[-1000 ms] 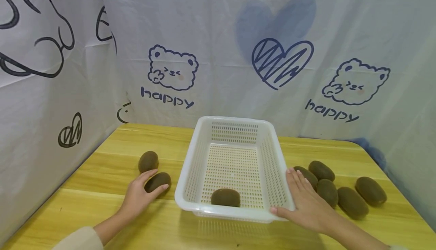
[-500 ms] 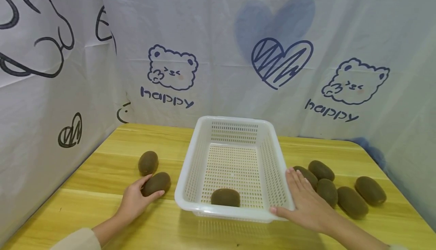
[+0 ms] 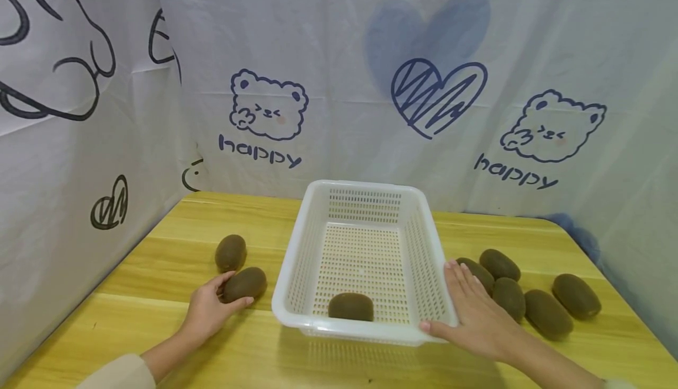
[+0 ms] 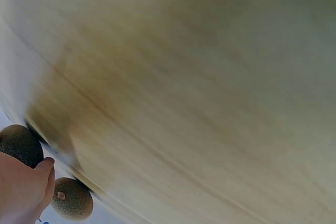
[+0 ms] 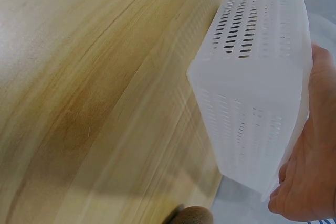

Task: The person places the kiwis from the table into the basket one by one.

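Wooden table (image 3: 159, 259), kiwi (image 3: 245, 283) within left fingers (image 3: 229, 305)

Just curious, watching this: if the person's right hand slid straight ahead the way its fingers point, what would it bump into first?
Probably nothing soon. The right hand lies flat along the white basket, fingers pointing to the far table edge. The nearest kiwi sits just right of the fingertips; it might get brushed, though depth is unclear.
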A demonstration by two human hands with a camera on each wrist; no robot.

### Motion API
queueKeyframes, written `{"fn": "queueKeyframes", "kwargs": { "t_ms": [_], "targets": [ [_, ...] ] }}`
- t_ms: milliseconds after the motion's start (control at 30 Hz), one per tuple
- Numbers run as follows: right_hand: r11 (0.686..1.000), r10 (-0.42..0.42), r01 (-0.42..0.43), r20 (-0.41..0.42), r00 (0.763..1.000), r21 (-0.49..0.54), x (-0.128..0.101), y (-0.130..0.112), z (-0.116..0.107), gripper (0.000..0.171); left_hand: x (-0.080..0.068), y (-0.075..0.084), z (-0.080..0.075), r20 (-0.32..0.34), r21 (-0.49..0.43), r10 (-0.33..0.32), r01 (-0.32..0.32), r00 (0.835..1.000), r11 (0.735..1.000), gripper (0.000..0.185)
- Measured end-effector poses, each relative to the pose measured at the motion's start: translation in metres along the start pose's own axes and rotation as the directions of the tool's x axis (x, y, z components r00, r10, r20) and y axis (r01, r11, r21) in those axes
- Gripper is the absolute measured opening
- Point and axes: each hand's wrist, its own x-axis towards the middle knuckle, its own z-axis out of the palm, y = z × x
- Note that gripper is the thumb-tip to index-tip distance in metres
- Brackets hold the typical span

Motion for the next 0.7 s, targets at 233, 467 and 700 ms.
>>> {"fn": "queueKeyframes", "kwargs": {
  "t_ms": [233, 467, 700],
  "targets": [
    [1.0, -0.004, 0.004, 0.004, 1.0, -0.005, 0.0, 0.0, -0.001, 0.107, 0.0, 0.003, -0.001, 0.0, -0.026, -0.009, 0.008, 1.0, 1.0, 0.071],
    [1.0, -0.001, 0.001, 0.01, 1.0, -0.014, 0.0, 0.0, -0.001, 0.107, -0.001, 0.006, -0.002, -0.014, -0.023, -0.011, 0.011, 1.0, 1.0, 0.067],
    [1.0, -0.005, 0.005, 0.005, 1.0, -0.026, 0.0, -0.001, -0.002, 0.106, 0.0, 0.011, -0.003, -0.01, -0.086, -0.011, 0.01, 1.0, 0.996, 0.064]
  ]
}}
